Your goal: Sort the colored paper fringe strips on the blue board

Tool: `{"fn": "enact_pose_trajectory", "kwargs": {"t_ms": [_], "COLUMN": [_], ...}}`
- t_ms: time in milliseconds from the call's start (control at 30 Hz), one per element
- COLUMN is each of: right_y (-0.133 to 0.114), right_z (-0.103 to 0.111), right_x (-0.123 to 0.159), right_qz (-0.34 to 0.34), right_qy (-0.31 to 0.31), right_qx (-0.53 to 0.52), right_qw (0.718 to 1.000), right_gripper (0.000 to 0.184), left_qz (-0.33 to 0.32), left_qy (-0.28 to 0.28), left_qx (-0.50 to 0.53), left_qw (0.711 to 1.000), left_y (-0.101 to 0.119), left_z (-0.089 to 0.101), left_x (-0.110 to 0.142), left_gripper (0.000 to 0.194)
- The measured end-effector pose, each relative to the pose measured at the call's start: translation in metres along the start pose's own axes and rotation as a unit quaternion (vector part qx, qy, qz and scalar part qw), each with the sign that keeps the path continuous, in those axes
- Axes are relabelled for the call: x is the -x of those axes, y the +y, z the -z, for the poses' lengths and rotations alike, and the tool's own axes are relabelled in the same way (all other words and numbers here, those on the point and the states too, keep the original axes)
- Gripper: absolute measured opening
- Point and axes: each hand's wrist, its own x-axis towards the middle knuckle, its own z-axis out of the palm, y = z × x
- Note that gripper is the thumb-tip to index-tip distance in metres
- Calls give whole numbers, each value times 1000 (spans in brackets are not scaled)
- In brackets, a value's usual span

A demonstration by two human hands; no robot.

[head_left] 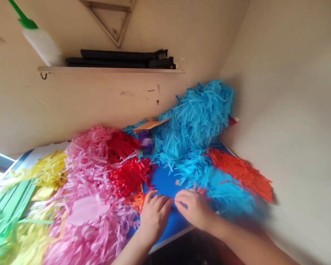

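My left hand (156, 213) and my right hand (194, 209) face each other just above the blue tabletop (163, 180), close to its front edge. Bent fingers on the left hand come together near the fingertips of the right, which are pinched. Anything between them is too small and blurred to make out. Beside my left hand lie orange paper strips (138, 201) and a heap of pink fringed paper (88, 209). Red fringed paper (132, 176) sits just beyond. Light blue fringed paper (226, 187) spreads out past my right hand.
A tall light blue fringed bundle (206, 110) leans in the corner. Orange-red fringe (242, 175) lies at the right, yellow fringe (51, 169) and green strips (15, 202) at the left. Above, a wall shelf (110, 69) holds black objects (118, 59) and a white bottle (42, 46).
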Motion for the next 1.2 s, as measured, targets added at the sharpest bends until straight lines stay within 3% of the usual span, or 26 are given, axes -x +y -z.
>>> {"fn": "enact_pose_trajectory", "kwargs": {"t_ms": [67, 133, 200, 300, 433, 533, 600, 733, 867, 900, 967, 1033, 1100, 1200], "right_y": [-18, -27, -31, -34, -44, -52, -57, -63, -73, -74, -70, -52, -21, 33], "right_z": [17, 28, 27, 10, -17, -29, -34, -42, -55, -58, -60, -60, -57, -55], "right_x": [-6, -14, -20, -21, -13, -10, -11, -17, -19, -21, -29, -46, -72, -109], "right_qz": [-112, -176, -223, -289, -315, -315, -298, -246, -235, -228, -200, -199, -238, -261], "right_qy": [-71, -158, -185, -119, -43, 0, 26, 87, 127, 131, 111, 54, 5, 16], "right_qx": [-178, -325, -437, -540, -611, -647, -649, -624, -619, -605, -537, -374, -138, -22], "right_qw": [975, 916, 851, 781, 725, 694, 700, 737, 739, 752, 812, 904, 961, 965], "right_gripper": [21, 25, 32, 40, 41, 40, 36, 20, 18, 18, 17, 14, 19, 20], "left_qz": [-16, -22, -8, 68, 184, 229, 235, 222, 223, 231, 278, 378, 492, 588], "left_qy": [61, 89, 100, 125, 130, 116, 106, 94, 104, 113, 136, 145, 139, 129], "left_qx": [33, 57, 77, 104, 188, 247, 279, 303, 266, 259, 254, 283, 371, 542], "left_qw": [997, 994, 992, 984, 956, 935, 925, 922, 932, 931, 916, 870, 775, 587], "left_y": [5, 10, 14, 20, 26, 27, 24, 15, 6, 3, -2, -6, -8, -8], "left_z": [21, 38, 46, 48, 50, 54, 57, 59, 54, 53, 51, 51, 53, 58], "left_x": [-9, -17, -21, -19, -11, -6, -2, 6, 16, 19, 24, 28, 29, 24], "left_gripper": [19, 18, 16, 11, 8, 10, 14, 23, 27, 26, 17, 10, 22, 38]}}
